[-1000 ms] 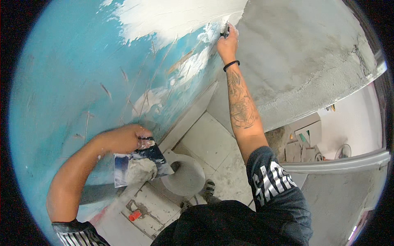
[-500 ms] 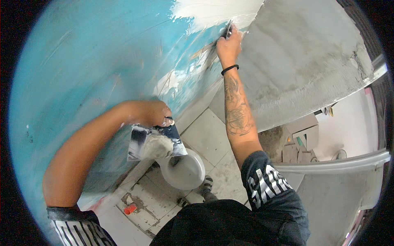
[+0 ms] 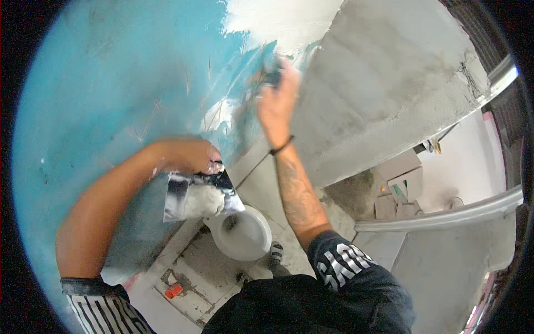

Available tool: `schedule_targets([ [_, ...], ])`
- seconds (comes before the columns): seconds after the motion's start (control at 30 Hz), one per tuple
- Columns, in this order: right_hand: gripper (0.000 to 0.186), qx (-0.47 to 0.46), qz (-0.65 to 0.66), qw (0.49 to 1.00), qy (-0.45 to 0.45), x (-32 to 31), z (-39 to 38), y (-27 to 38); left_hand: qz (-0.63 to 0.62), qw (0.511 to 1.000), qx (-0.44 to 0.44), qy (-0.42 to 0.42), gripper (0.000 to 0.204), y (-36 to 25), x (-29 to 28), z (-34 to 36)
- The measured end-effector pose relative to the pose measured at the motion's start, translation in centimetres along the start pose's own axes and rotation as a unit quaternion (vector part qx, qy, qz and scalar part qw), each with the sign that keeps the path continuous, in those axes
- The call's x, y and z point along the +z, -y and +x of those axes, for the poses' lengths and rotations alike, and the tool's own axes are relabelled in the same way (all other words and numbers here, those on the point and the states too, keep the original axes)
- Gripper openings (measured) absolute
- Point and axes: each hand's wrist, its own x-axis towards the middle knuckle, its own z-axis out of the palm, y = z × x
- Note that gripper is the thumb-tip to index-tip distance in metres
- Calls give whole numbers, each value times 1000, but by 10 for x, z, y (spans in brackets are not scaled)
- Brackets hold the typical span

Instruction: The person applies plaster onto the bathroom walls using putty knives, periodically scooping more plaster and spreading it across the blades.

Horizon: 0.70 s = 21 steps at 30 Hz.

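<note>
My left hand [image 3: 196, 155] is closed on a wide putty knife [image 3: 177, 196], held blade-flat above the toilet. A mound of white putty [image 3: 203, 201] sits on that blade, and smears of it cover my fingers. Smudged by motion, my right hand [image 3: 280, 103] grips a smaller dark putty knife [image 3: 273, 74] close to the blue wall [image 3: 117, 78]. Above this knife a broad white putty patch [image 3: 281, 22] covers the wall up to the corner. A smaller white putty patch [image 3: 219, 114] lies lower on the blue paint, between my hands.
A white toilet [image 3: 258, 236] stands on the tiled floor below my left hand. A red-orange pipe end [image 3: 173, 290] is on the floor nearby. To the right rises a grey plastered wall [image 3: 384, 83], with a curved pale ledge [image 3: 445, 216] and broken tiles [image 3: 397, 167] beyond it.
My right hand has swung down and left from the edge of the big white patch, still holding its knife. My left hand keeps the putty-laden knife in nearly the same place.
</note>
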Motion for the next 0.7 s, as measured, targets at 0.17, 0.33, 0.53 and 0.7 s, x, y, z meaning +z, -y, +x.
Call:
schedule_targets([
  [0.17,56,145,141,979,-28,-40,66,-171,-126,990,65,-6,32,-19,-4,10],
  [0.33,52,119,135,984,6,-6,121,-281,-79,993,56,-65,33,-12,-2,14],
  [0.53,53,123,118,985,8,22,146,-314,-127,989,-78,-2,30,-34,-15,2],
  [0.7,55,142,135,981,-13,35,151,-311,-166,983,-73,-5,29,-32,-13,0],
])
